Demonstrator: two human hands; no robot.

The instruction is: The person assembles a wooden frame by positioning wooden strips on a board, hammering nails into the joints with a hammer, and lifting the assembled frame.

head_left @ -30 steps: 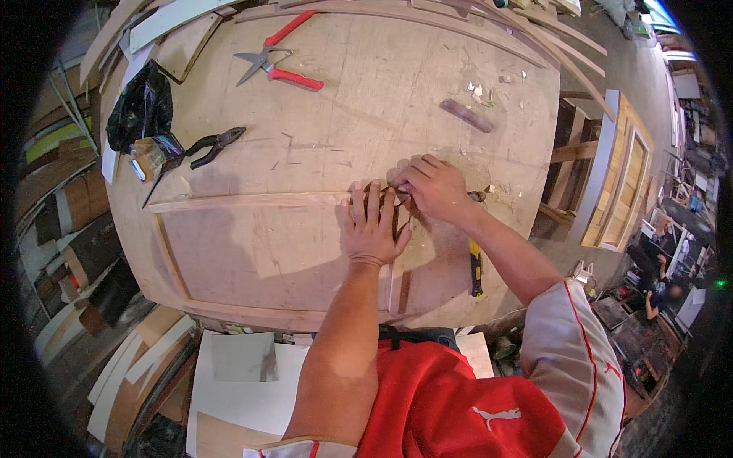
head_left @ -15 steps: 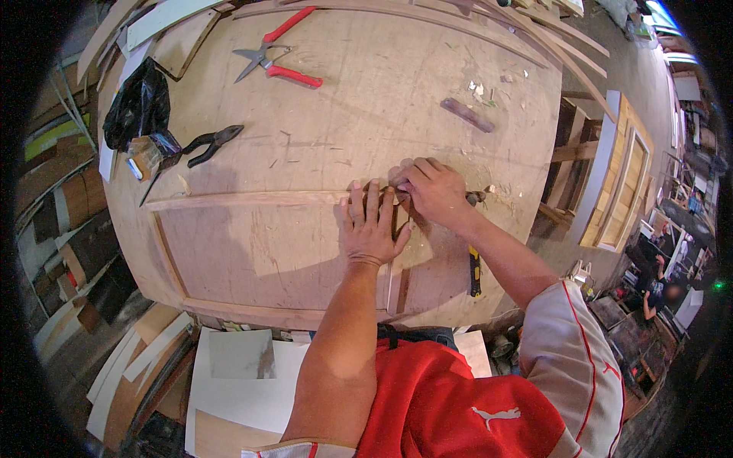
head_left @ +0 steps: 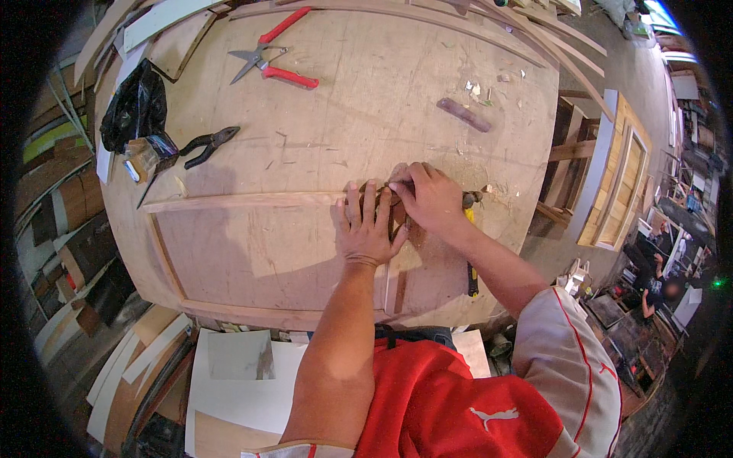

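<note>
A thin rectangular wooden frame (head_left: 252, 201) lies flat on a plywood worktop (head_left: 305, 114). My left hand (head_left: 368, 229) rests on its far right corner, fingers stretched out and spread. Just beside those fingertips, my right hand (head_left: 429, 195) is closed in a pinch over the corner joint. Whatever sits between its thumb and fingers is too small and covered to make out. A hammer (head_left: 472, 267) with a yellow and black handle lies partly under my right forearm, its dark head showing past the wrist.
Red-handled snips (head_left: 290, 77), black pliers (head_left: 212, 145), a small open box (head_left: 145, 160) and a black plastic bag (head_left: 137, 107) lie to the left. A dark strip of wood (head_left: 464, 114) and chips are at the far right. Wooden strips (head_left: 397, 15) line the far edge.
My right hand has shifted slightly at the corner, its fingers and thumb turned a little. The left hand stays on the frame. The whole view has moved a few pixels.
</note>
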